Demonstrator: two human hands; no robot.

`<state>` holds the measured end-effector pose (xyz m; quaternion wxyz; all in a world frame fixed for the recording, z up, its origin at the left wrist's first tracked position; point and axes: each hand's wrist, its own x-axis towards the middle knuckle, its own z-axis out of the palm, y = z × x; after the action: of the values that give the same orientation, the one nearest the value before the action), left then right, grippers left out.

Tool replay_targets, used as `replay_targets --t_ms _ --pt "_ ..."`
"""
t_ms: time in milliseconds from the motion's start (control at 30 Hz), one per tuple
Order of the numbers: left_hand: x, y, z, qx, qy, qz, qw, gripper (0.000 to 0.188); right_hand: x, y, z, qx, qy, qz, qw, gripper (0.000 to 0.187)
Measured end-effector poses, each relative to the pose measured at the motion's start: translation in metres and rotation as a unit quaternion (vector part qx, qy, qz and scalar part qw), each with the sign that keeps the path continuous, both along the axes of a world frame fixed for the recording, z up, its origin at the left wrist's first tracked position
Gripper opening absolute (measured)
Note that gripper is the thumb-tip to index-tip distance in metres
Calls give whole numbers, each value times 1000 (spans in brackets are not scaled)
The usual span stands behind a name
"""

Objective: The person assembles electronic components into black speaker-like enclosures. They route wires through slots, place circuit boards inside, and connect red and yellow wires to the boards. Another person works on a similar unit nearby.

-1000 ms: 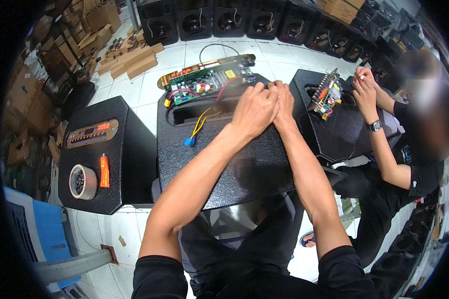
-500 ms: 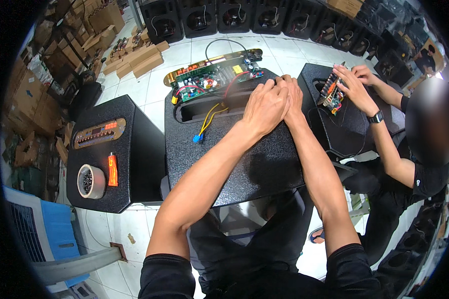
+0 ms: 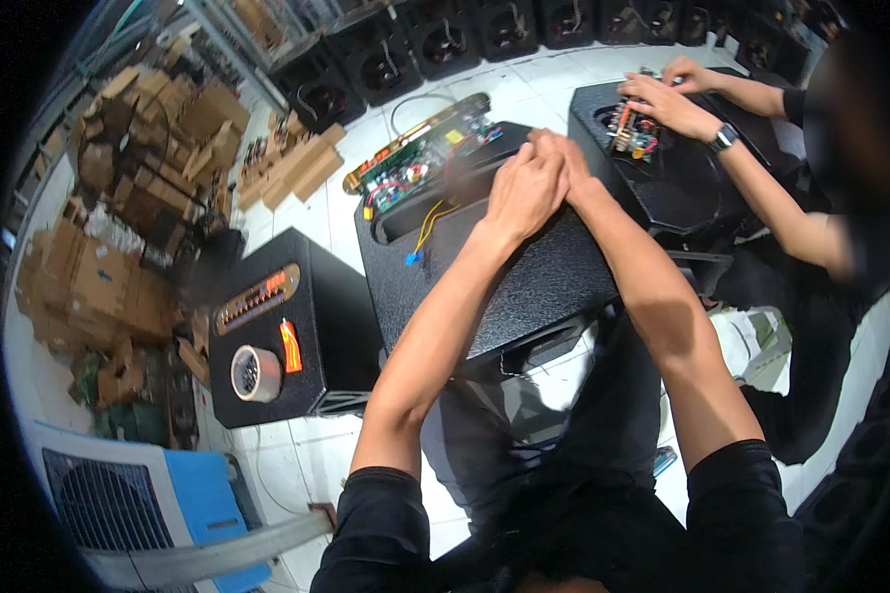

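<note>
A black speaker cabinet (image 3: 504, 287) lies in front of me with a long slot (image 3: 396, 225) in its top. My left hand (image 3: 526, 188) and my right hand (image 3: 566, 160) meet at the slot's far right end, fingers curled and pressed together. Whatever they pinch is hidden behind the knuckles. Along the slot's far edge rests a circuit board (image 3: 430, 156) on a gold panel, dense with parts and wires. Out of the slot come yellow wires (image 3: 427, 225) ending in a blue connector (image 3: 414, 259), lying loose on the cabinet top.
At left, a second cabinet (image 3: 351, 331) carries a gold panel (image 3: 257, 299), an orange tube (image 3: 291, 346) and a tape roll (image 3: 255, 374) holding small dark screws. A co-worker's hand (image 3: 672, 107) handles another board (image 3: 635, 133) at right. Cartons (image 3: 99, 282) and an air cooler (image 3: 109, 499) stand left.
The whole view has swung and tilted. My hands stay together at the slot's right end. The co-worker's board has been lowered toward the opening of the right-hand cabinet.
</note>
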<state>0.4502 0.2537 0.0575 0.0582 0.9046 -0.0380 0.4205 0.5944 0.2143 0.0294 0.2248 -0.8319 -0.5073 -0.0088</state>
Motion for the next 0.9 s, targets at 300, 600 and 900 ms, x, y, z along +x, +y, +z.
replay_targets --t_ms 300,600,900 --pt "-101 -38 13 -145 194 73 968 32 -75 -87 -3 24 -69 2 997 49" --pt "-249 -70 -15 -156 190 196 949 38 -145 -191 -18 145 -99 -12 984 45" --pt "-254 -82 -63 -9 60 256 965 46 -174 -221 -59 193 -80 -53 976 56"
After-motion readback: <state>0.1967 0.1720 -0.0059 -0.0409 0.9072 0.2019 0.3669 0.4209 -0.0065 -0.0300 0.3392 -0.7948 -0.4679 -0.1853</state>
